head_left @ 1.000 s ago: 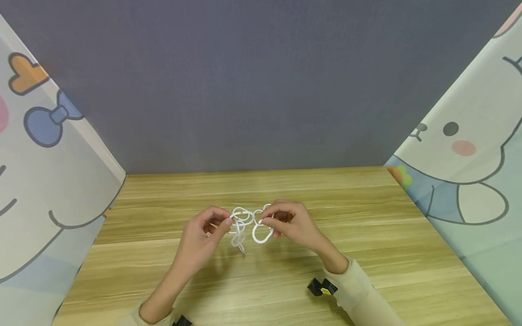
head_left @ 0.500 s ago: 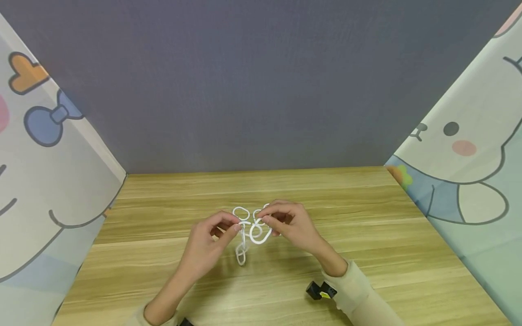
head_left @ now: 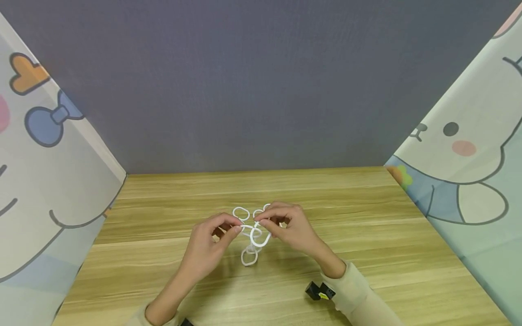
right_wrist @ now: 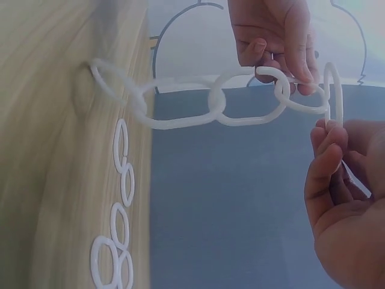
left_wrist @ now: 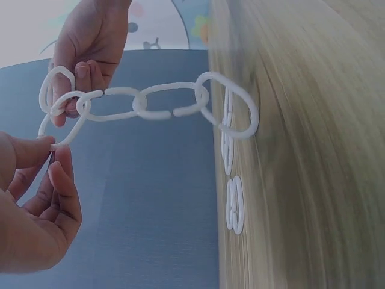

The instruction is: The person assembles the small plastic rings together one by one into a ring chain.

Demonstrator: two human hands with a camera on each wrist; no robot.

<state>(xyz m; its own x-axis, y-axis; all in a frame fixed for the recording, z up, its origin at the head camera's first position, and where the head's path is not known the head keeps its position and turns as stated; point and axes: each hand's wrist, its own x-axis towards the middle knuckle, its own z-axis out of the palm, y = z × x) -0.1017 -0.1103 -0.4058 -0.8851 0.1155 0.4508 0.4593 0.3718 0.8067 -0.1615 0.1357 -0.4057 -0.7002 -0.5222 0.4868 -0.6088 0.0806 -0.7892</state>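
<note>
In the head view my left hand (head_left: pixel 208 246) pinches the top link of a hanging chain of white plastic links (left_wrist: pixel 111 103). The chain's lowest link (left_wrist: pixel 243 114) dangles just above the table. My right hand (head_left: pixel 291 228) pinches a separate white plastic link (right_wrist: pixel 337 90) between thumb and fingers. In the head view this link overlaps the chain's top link (right_wrist: pixel 304 107); whether the two are hooked together I cannot tell. The fingertips of both hands are close together, and they hide parts of both links.
Several loose white links (right_wrist: pixel 120 226) lie on the wood-grain table (head_left: pixel 163 194) behind the hands. One loose link (head_left: pixel 241 213) shows left of the others. A grey panel (head_left: pixel 261 90) stands at the back, with cartoon-printed panels (head_left: pixel 469 158) at the sides.
My left hand has moved right, bringing the chain's top link up to the link in my right hand. The chain now hangs lower and farther right. The right hand has barely moved.
</note>
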